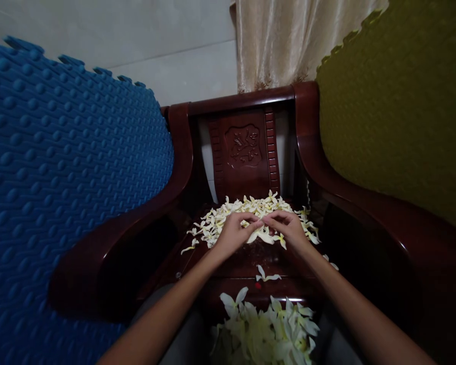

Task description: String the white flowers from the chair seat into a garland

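1. The left hand and the right hand are close together at the near side of the flower pile.
2. The fingers of both are bent, narrow toward the thumbs; I cannot tell if they hold something.
3. The pile lies on the wooden seat.
4. Nearer lies a single flower; below it, a bunch of flowers is between the forearms.

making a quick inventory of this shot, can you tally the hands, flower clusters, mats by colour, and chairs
Hands: 2 (left hand, right hand)
Flower clusters: 2 (far pile, near bunch)
Blue mat: 1
Olive-yellow mat: 1
Wooden chair: 1
Total: 7
Single flowers overlap too much to count.
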### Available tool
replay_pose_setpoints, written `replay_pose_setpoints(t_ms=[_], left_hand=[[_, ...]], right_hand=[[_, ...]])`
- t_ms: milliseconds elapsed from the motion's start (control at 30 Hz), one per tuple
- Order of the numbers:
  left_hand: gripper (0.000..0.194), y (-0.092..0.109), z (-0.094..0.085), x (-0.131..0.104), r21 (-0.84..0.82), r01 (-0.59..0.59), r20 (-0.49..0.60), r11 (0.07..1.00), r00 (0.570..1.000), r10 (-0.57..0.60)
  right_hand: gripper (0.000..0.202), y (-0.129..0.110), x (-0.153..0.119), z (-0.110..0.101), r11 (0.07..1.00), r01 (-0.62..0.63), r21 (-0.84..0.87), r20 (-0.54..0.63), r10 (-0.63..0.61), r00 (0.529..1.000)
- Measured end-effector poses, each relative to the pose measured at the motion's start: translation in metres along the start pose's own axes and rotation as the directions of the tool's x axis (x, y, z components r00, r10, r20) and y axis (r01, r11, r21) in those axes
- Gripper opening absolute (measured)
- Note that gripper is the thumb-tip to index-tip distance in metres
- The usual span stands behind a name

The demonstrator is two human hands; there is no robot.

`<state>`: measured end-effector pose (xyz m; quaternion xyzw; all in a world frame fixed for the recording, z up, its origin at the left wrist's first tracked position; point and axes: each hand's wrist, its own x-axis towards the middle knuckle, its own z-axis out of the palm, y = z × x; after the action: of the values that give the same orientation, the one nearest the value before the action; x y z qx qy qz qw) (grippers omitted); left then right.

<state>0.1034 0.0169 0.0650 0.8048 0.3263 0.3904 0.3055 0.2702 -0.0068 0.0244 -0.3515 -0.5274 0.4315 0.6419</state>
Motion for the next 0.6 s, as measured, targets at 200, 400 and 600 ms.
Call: replay_pose_setpoints(t_ms=[200, 400, 600], left_hand=[[0.031, -0.0086, -0.0034, 0.0009, -0.155, 0.174, 0.004, 0.972, 0.984, -0.176], [0.041, -0.0058, 0.0012, -0.0051, -0.362, 0.317, 0.008, 0.876, 0.941, -0.337], [0.052, -0.0071, 0.0061, -0.0039, -0.571, 0.429, 0.079, 0.699, 0.877, -0.474]], right_hand=[[0.027, 0.0019, -0.0003, 0.0023, 1.000, -0.017, -0.017, 0.024, 0.017, 1.000], [0.031, 0.0018, -0.0029, 0.0040, 0.994, -0.084, -0.075, -0.028, 0.082, 0.996], [0.035, -0.0033, -0.0073, 0.0101, 0.984, -0.145, -0.099, -0.144, 0.130, 0.981]])
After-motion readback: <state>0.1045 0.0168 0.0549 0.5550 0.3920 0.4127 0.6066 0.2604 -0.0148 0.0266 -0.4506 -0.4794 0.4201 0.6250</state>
